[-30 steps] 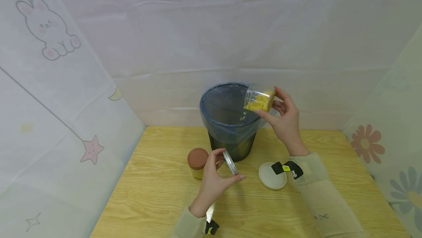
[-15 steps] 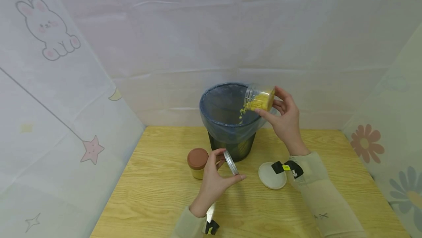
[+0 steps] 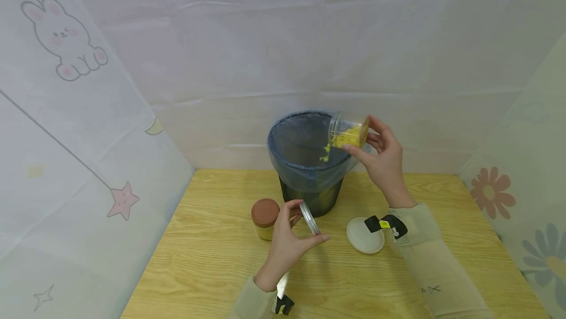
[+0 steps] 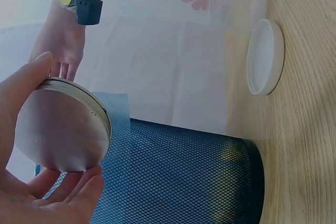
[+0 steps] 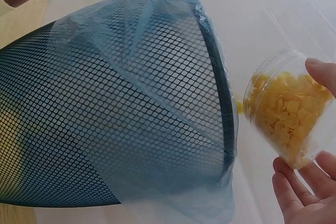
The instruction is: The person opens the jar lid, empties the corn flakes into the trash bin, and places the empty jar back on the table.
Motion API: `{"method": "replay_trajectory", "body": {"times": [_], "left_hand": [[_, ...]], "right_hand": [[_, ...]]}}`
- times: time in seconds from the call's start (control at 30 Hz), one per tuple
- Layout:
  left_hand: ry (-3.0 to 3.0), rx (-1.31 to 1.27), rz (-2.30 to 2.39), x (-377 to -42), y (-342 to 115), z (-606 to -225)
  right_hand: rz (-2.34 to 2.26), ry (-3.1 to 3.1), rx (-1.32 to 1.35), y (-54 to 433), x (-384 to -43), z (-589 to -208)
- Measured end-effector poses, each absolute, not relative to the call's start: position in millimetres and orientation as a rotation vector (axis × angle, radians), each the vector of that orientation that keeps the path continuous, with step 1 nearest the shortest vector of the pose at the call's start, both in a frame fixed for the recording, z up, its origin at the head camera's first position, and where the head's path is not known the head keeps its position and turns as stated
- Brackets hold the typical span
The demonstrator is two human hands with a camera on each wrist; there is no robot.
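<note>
My right hand (image 3: 383, 164) grips a clear plastic jar (image 3: 348, 130) tipped on its side over the right rim of the mesh trash can (image 3: 311, 196). Yellow flakes (image 5: 286, 111) lie along the jar's lower wall, and several drop from its mouth into the can. A blue plastic bag (image 5: 142, 40) lines the can and folds over its rim. In front of the can my left hand (image 3: 287, 245) holds a silver metal lid (image 4: 65, 124) by its edge, between thumb and fingers, with the lid tilted nearly upright.
A jar with a brown lid (image 3: 265, 212) stands on the wooden table (image 3: 212, 270), just left of my left hand. Near my right wrist a round white lid (image 3: 365, 236) lies on the table. Behind the can hangs a pale cloth wall (image 3: 247, 63).
Flakes keep falling from the tilted jar, and the cluster below its mouth has shifted. Both hands stay almost still.
</note>
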State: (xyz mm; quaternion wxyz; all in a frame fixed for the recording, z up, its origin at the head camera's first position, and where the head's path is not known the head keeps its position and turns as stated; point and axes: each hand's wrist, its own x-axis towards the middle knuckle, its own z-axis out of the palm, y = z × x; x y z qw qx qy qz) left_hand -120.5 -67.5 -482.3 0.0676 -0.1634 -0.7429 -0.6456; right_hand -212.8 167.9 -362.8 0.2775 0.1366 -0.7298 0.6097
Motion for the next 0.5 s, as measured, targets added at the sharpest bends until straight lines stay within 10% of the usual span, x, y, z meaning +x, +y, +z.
{"method": "replay_trajectory", "body": {"times": [0.5], "left_hand": [[-2.265,-0.453,-1.956,-120,-66,-480]], "right_hand": [[1.628,-1.968,0.349,178,-230,-378]]}}
